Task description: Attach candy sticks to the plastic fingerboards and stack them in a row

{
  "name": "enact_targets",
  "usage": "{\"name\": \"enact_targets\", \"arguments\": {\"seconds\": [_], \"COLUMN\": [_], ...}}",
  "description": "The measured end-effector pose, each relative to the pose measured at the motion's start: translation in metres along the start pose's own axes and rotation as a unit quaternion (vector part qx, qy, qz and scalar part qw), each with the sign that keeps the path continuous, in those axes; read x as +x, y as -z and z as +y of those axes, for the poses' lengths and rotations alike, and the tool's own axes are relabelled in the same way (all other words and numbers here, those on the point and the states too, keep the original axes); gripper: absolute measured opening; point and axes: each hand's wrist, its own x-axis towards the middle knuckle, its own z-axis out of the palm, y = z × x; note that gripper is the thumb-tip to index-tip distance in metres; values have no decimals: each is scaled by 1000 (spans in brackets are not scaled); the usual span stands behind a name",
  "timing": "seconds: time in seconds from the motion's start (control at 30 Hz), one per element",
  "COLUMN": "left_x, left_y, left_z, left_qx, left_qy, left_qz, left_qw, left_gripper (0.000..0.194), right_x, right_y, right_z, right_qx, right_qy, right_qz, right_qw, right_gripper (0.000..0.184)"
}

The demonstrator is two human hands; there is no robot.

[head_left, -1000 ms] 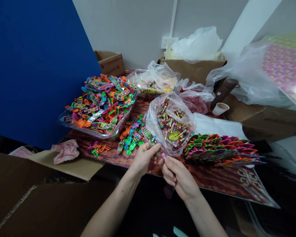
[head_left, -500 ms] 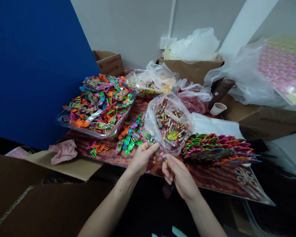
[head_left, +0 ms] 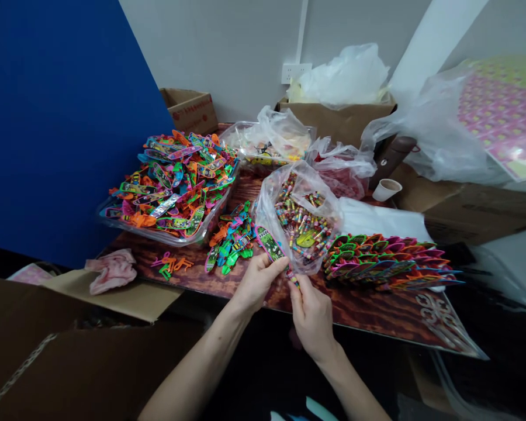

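My left hand (head_left: pixel 258 283) is closed on a toy skateboard (head_left: pixel 269 243) with a pink rim and a green printed deck, thumb on top, the board pointing away to the left. At its near end, my right hand (head_left: pixel 314 313) pinches a small multicoloured stick (head_left: pixel 293 279) between thumb and fingertips. Stick and board meet there, but the fingers hide how they join. Just beyond the hands stands an open clear plastic bag (head_left: pixel 267 202) of similar small sticks. Left of the hands is a loose pile of toy skateboards (head_left: pixel 232 240).
A clear tray (head_left: pixel 188 238) heaped with toy skateboards stands at the left. Stacked skateboards (head_left: pixel 386 263) lie in rows at the right. Small plastic pieces (head_left: pixel 173 264), a pink cloth (head_left: pixel 111 271), a paper cup (head_left: pixel 386 189) and a brown bottle (head_left: pixel 392 159) are around the table.
My right hand has turned more upright, its thumb and fingers now pinching the stick at the board's near end. The left hand and board have shifted slightly right.
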Motion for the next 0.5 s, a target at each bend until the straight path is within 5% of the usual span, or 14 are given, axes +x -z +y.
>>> {"name": "enact_targets", "arguments": {"seconds": [0.13,0.33,0.5], "left_x": [0,0,2], "left_y": [-1,-2,-2], "left_z": [1,9,13], "left_qx": [12,41,72], "left_qy": [-7,1,-3], "left_qz": [1,-9,-28], "left_qw": [1000,999,997], "left_gripper": [38,42,42], "right_x": [-2,5,1], "right_y": [-3,3,2], "right_z": [1,-8,-6], "right_qx": [-6,234,252], "right_qy": [9,-103,-106], "right_qz": [21,-61,-51], "right_qw": [1000,965,960], "right_gripper": [18,27,26]}}
